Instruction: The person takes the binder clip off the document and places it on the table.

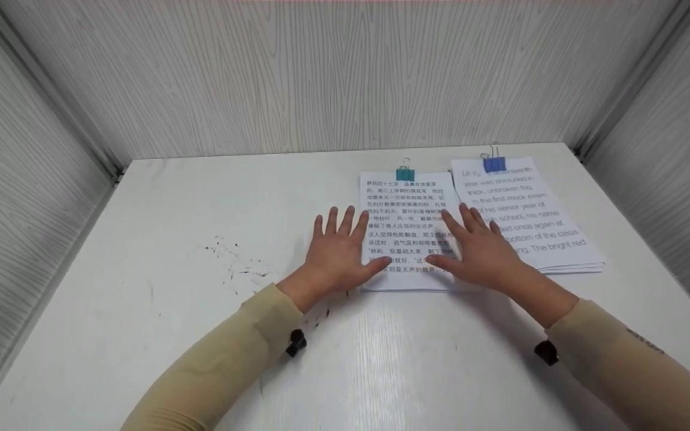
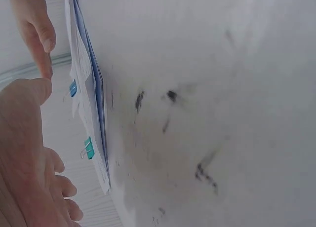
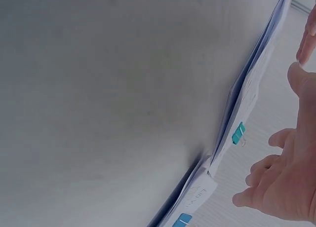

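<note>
A stack of paper [image 1: 402, 236] printed with Chinese text lies on the table, with a teal binder clip [image 1: 405, 175] at its top edge. To its right is a second stack of paper [image 1: 539, 209] with English text, set at a slant and held by a blue binder clip [image 1: 494, 164]. My left hand [image 1: 336, 257] is spread flat beside the Chinese stack, its thumb over the lower left part. Spread likewise, my right hand [image 1: 483, 254] overlaps the gap between both stacks. Both wrist views show the hands raised above the paper, holding nothing.
The white table [image 1: 201, 335] carries dark smudges [image 1: 243, 263] left of the stacks. Grey wood-grain panels [image 1: 297, 72] close off the back and both sides. A small black device [image 1: 296, 342] sits under the left cuff, and another black device [image 1: 547, 353] under the right.
</note>
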{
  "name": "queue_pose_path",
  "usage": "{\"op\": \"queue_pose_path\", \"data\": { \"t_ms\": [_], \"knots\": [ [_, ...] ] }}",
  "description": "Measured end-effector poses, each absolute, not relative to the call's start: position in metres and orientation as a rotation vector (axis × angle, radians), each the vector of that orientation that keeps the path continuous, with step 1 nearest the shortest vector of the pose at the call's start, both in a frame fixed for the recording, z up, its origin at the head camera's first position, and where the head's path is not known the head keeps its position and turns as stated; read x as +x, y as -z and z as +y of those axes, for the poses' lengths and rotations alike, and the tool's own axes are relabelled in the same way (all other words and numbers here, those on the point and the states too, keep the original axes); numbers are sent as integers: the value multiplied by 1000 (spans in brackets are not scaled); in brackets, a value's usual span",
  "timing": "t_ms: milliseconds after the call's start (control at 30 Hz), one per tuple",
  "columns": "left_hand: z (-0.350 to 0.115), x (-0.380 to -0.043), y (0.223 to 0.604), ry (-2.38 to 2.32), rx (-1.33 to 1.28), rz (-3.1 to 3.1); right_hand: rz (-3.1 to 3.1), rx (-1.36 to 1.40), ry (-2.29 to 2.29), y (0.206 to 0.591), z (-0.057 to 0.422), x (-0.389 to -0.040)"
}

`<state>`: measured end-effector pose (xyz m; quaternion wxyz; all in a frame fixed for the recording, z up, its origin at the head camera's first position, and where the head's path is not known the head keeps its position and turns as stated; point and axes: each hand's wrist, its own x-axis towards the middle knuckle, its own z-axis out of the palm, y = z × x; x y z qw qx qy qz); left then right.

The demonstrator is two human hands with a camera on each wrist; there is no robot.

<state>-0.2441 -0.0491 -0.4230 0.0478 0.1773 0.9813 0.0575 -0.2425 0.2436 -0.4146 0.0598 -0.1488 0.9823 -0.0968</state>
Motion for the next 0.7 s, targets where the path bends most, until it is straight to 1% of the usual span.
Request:
{"op": "queue_pose_path", "data": {
  "t_ms": [333, 700],
  "knots": [
    [-44, -256, 431, -215, 562, 2952, 2923, -419, 322, 422, 251, -255],
    [-44, -256, 436, -232, 663, 2893, 2870, -527, 269, 428, 247, -261]
  ]
}}
